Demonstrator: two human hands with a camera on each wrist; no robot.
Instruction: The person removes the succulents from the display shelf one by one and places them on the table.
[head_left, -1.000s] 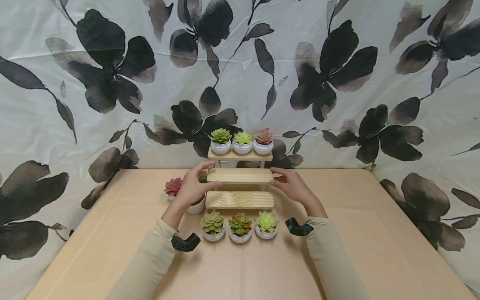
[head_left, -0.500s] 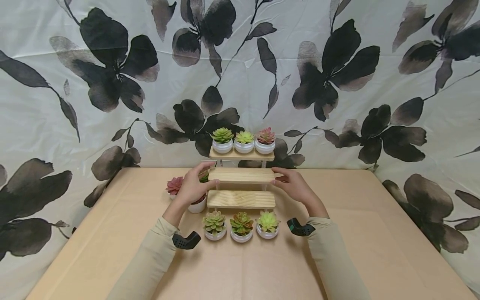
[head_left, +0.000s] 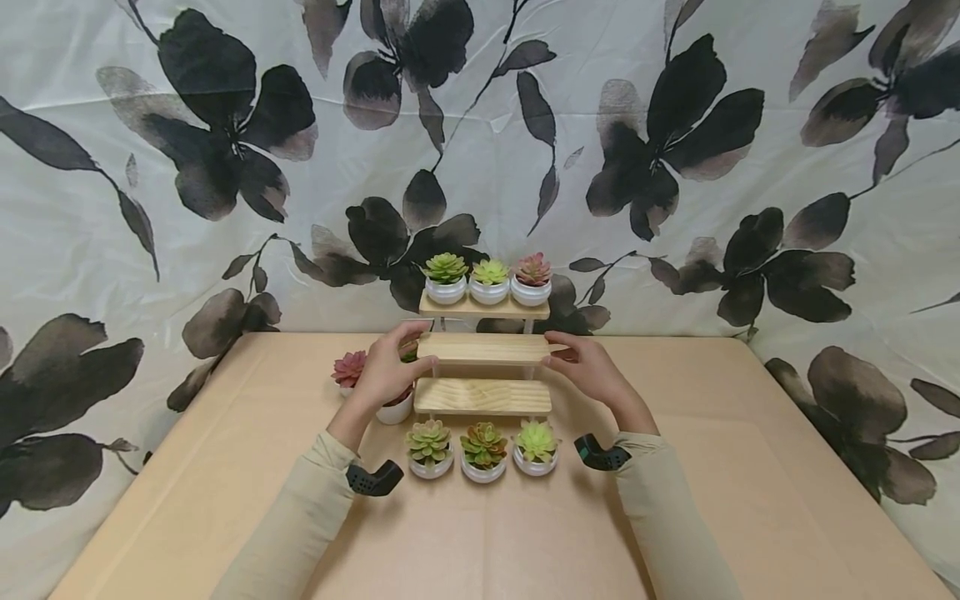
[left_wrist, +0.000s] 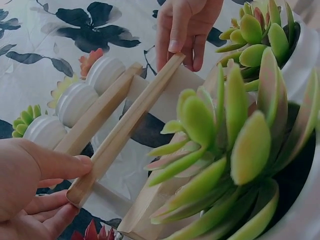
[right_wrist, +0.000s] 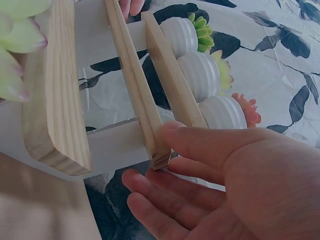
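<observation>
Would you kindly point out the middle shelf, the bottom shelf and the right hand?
Middle shelf (head_left: 483, 348): head view, centre of its board.
Bottom shelf (head_left: 483, 396): head view, centre of its board.
Right hand (head_left: 589, 371): head view, middle, behind the fingers.

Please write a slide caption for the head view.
Left hand and right hand hold the middle shelf; three potted succulents stand on the top shelf, three pots in front.

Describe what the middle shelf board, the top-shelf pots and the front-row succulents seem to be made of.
Middle shelf board: pale wood, smooth and rather matt; grain lines show along it.
Top-shelf pots: white, ribbed, slightly glossy; ceramic or plastic, the look leaves it open.
Front-row succulents: probably soft plastic, given their smooth leaves, though real plants can't be ruled out.
</observation>
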